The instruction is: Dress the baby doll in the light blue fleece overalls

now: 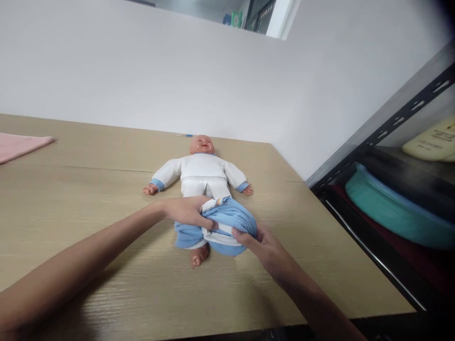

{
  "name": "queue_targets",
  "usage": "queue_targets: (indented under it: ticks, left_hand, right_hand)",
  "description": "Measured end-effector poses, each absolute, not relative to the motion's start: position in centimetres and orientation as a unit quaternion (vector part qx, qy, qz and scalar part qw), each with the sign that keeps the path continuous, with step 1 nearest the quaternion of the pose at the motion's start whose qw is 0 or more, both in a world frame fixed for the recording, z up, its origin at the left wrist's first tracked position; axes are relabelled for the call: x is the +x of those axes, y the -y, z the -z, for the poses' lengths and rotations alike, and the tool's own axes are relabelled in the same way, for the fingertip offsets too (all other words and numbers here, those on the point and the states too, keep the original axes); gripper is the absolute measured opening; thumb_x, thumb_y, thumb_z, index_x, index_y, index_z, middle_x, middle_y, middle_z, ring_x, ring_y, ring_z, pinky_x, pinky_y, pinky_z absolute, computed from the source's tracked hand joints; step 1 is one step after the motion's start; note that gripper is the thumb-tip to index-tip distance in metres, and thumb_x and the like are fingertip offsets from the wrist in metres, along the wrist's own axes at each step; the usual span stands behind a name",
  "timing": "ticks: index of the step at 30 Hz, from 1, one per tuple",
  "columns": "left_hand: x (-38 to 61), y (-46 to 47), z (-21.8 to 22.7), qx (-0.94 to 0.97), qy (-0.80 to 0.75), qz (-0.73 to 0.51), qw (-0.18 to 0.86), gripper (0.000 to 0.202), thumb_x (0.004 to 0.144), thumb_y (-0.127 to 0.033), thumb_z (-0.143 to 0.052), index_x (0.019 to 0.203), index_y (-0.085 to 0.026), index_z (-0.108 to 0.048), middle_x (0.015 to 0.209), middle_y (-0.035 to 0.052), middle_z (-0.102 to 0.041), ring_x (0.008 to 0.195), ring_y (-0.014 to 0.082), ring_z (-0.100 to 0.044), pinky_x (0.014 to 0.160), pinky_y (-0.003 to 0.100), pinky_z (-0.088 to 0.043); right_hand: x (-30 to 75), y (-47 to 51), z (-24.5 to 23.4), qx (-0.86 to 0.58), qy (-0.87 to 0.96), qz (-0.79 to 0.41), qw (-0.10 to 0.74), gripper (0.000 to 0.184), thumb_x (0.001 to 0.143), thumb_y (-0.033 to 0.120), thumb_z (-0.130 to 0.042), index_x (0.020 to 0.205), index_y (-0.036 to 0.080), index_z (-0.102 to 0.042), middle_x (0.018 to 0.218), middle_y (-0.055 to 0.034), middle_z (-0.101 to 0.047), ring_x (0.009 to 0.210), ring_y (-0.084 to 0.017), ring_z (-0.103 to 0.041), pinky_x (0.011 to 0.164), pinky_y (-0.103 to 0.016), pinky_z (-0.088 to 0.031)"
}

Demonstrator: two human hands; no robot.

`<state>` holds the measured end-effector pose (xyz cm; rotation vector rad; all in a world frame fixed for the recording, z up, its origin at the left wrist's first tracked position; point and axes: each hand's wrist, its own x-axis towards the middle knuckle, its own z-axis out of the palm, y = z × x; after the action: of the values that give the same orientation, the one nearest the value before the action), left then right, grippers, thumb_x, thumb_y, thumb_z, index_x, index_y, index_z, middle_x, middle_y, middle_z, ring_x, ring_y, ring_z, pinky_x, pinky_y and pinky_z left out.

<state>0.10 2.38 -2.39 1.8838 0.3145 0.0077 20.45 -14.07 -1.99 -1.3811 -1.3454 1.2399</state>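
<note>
A baby doll (204,166) lies on its back on the wooden table, head away from me, arms spread. It wears a white top with blue cuffs. Blue and white baby pants (231,215) are bunched around its lower legs. One bare foot (199,255) sticks out of the left leg opening; the other foot is hidden in the cloth. My left hand (188,210) lies over the waist side of the pants, its thumb pressed on the fabric. With thumb and fingers, my right hand (261,244) grips the gathered right pant leg.
A folded pink cloth (21,146) rests at the table's far left. Near the wall lies a small blue-tipped stick (188,135). To the right, a dark metal shelf (391,118) holds a teal basin (391,203) and a yellowish package (432,142).
</note>
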Motion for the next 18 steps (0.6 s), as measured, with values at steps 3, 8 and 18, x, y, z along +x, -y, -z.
queue_targets:
  ticks: [3,8,18]
  left_hand:
    - [0.4,-1.9,2.2,0.825,-0.15,-0.022,0.545,0.031,0.086,-0.029,-0.073,0.115,-0.019,-0.069,0.113,0.0029,-0.075,0.103,0.0224,-0.068,0.091,0.033,-0.054]
    - [1.1,-0.2,2.1,0.871,-0.186,-0.04,0.452,0.022,0.085,-0.032,-0.072,0.102,-0.019,-0.068,0.099,0.0023,-0.076,0.091,0.0229,-0.07,0.078,0.031,-0.05]
    - [1.5,1.2,3.0,0.92,-0.266,-0.004,0.287,0.044,0.075,-0.04,-0.08,0.111,-0.021,-0.065,0.102,0.0089,-0.076,0.09,0.0304,-0.071,0.069,0.034,-0.041]
  right_hand:
    - [19.2,15.5,2.1,-0.576,0.515,-0.463,0.434,0.04,0.091,0.05,-0.081,0.116,0.018,-0.077,0.116,-0.0086,-0.08,0.11,-0.03,-0.073,0.098,-0.038,-0.057]
    - [17.1,17.9,3.8,-0.657,0.53,-0.321,0.431,0.019,0.085,0.034,-0.076,0.099,0.02,-0.074,0.084,-0.0048,-0.076,0.074,-0.025,-0.071,0.069,-0.034,-0.056]
    - [17.4,20.5,9.1,-0.704,0.54,-0.008,0.461,0.021,0.084,0.021,-0.063,0.105,0.026,-0.065,0.114,-0.0102,-0.07,0.105,-0.031,-0.069,0.091,-0.042,-0.054]
